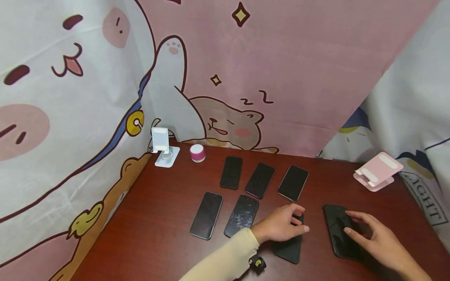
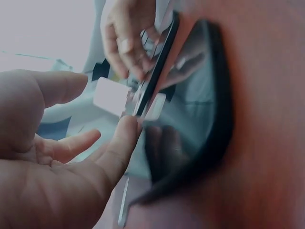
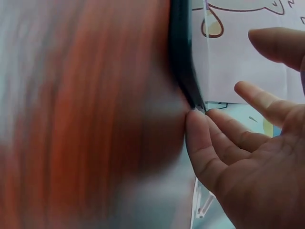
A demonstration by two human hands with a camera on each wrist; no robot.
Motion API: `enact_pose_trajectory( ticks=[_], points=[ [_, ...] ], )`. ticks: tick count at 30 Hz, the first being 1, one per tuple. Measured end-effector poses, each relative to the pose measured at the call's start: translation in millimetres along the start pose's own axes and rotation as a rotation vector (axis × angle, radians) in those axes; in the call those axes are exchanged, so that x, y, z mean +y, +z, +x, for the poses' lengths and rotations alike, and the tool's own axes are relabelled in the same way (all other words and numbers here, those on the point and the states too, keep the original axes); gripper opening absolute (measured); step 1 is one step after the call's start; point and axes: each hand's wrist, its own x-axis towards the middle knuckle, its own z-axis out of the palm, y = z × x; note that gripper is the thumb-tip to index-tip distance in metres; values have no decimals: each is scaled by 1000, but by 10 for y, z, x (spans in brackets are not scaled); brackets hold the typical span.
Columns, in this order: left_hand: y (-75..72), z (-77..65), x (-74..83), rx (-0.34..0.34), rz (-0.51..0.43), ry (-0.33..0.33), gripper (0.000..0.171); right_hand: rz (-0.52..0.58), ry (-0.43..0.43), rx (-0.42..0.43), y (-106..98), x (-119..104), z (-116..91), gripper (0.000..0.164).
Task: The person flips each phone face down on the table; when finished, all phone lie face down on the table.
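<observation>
My left hand [image 1: 281, 224] hovers over a black phone [image 1: 289, 249] lying on the table, its fingers loosely spread. In the left wrist view a fingertip of this hand comes up to the edge of a dark glossy phone [image 2: 190, 95]; whether they touch I cannot tell. My right hand [image 1: 377, 238] is at the right side of another black phone [image 1: 337, 230], thumb and forefinger apart. The right wrist view has relaxed fingertips [image 3: 198, 126] at the lower end of a dark phone [image 3: 181, 47]. Neither hand visibly grips anything.
Several other phones lie in two loose rows, among them a dark one [image 1: 231, 172] and a smudged one [image 1: 242, 214]. A white phone stand [image 1: 160, 140] and a pink-and-white jar [image 1: 197, 153] are at the back left. To the far right stands a pink stand [image 1: 377, 169].
</observation>
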Motion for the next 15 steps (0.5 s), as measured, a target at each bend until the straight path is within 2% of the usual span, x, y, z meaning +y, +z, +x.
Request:
enact_pose_trajectory(
  ticks=[4,9,15],
  points=[
    [140,68,40,-9,-68,-40,58,28,34,-21,2,-8,2,60],
    [259,157,104,-10,-197,-99,58,61,64,-69,-20,-11,15,62],
    [438,278,177,-4,-310,-155,54,104,125,-183,-94,0,47,70]
  ],
)
